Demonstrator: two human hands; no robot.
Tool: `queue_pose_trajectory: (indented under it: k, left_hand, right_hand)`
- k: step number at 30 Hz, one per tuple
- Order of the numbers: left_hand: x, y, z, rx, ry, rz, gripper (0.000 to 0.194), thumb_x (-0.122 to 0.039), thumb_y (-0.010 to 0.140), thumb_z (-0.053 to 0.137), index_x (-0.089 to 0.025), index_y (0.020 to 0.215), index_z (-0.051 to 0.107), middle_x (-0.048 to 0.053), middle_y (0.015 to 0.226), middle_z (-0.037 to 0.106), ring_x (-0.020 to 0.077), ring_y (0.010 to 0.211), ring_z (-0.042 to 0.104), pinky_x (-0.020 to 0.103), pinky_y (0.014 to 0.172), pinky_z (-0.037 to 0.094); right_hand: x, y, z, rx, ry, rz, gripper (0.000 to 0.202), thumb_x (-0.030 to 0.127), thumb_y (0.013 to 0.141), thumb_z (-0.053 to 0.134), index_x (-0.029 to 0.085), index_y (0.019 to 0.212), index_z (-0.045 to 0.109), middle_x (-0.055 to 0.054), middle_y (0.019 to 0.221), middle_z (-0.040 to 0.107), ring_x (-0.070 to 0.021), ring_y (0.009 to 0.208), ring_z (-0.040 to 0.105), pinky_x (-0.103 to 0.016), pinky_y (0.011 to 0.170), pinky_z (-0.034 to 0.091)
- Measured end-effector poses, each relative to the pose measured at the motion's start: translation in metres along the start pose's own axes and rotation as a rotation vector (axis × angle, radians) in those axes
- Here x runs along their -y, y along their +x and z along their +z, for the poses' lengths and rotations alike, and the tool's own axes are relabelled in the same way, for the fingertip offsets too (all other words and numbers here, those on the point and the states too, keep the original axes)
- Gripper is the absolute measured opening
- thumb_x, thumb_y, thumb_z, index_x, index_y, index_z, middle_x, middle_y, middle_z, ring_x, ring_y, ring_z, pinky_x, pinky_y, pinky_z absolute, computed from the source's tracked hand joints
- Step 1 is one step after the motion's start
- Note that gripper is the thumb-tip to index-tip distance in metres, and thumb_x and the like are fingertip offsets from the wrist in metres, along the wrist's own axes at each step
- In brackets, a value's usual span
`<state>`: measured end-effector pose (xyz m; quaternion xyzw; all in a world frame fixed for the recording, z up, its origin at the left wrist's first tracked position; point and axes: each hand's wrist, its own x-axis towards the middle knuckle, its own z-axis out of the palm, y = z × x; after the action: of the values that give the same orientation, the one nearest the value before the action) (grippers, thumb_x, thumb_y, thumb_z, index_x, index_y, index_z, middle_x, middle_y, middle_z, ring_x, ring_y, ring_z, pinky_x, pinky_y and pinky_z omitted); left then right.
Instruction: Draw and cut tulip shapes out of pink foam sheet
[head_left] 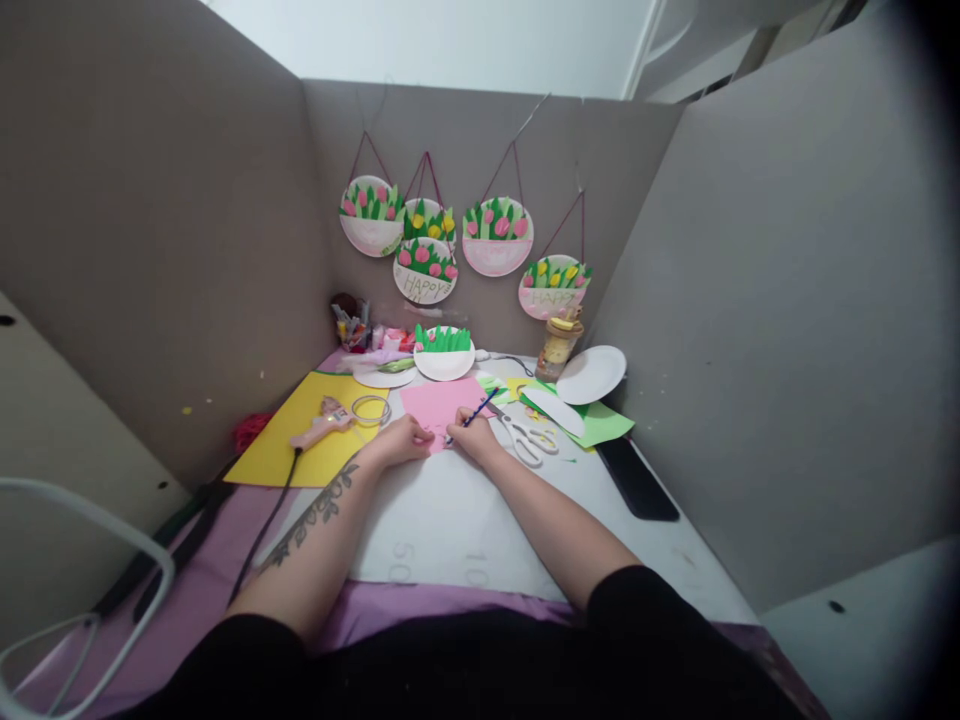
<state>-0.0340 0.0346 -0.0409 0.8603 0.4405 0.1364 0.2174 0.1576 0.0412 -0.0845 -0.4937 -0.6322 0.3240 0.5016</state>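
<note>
A sheet of pink paper [431,400] lies in front of me on the white work surface. My right hand [471,437] is closed around a dark blue pen [484,402], its lower end down at the near edge of the pink paper. At the left of that edge my left hand [403,440] is closed, fingertips pinching the paper. Small marks seem to show on the paper between both hands, too fine to make out. White-handled scissors [525,440] lie just right of my right hand.
A pink glue gun [326,425] and a roll of tape [371,409] rest on yellow card [262,455]. Behind stands a paper plate with green paper leaves [444,365]. To the right are a white plate [592,375], green paper [604,425], a cup [559,350] and a black phone [637,480].
</note>
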Motion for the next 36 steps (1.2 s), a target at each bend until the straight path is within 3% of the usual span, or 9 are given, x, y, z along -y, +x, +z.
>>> queue_pose_trajectory:
  k: [16,23,36]
  left_hand:
    - [-0.0048,-0.0012,-0.0003,-0.026,0.035,-0.013,0.029,-0.036,0.069,0.06,-0.017,0.087,0.074,0.003,0.07,0.06,0.0168,0.072,0.055,0.022,0.062,0.036]
    - [-0.002,-0.0005,-0.0003,-0.011,0.018,0.002,0.028,-0.035,0.068,0.061,-0.017,0.087,0.073,0.003,0.067,0.059,0.0173,0.073,0.056,0.022,0.063,0.036]
    - [0.0007,-0.0003,0.0018,-0.013,-0.011,0.01,0.025,-0.035,0.07,0.06,-0.017,0.082,0.072,0.002,0.067,0.058,0.0159,0.069,0.054,0.023,0.063,0.036]
  right_hand:
    - [0.0061,-0.0032,0.0004,0.065,-0.031,0.005,0.018,0.026,0.061,0.057,0.02,0.055,0.041,0.007,0.05,0.042,-0.011,0.054,0.043,-0.021,0.051,0.033]
    - [0.0034,-0.0014,-0.0001,-0.008,0.016,-0.012,0.016,0.021,0.059,0.053,0.02,0.054,0.038,0.007,0.05,0.037,-0.0104,0.052,0.038,-0.021,0.051,0.032]
    - [0.007,-0.0008,-0.0023,-0.063,-0.078,0.013,0.015,0.025,0.062,0.053,0.021,0.055,0.04,0.006,0.05,0.042,-0.012,0.053,0.043,-0.023,0.054,0.034]
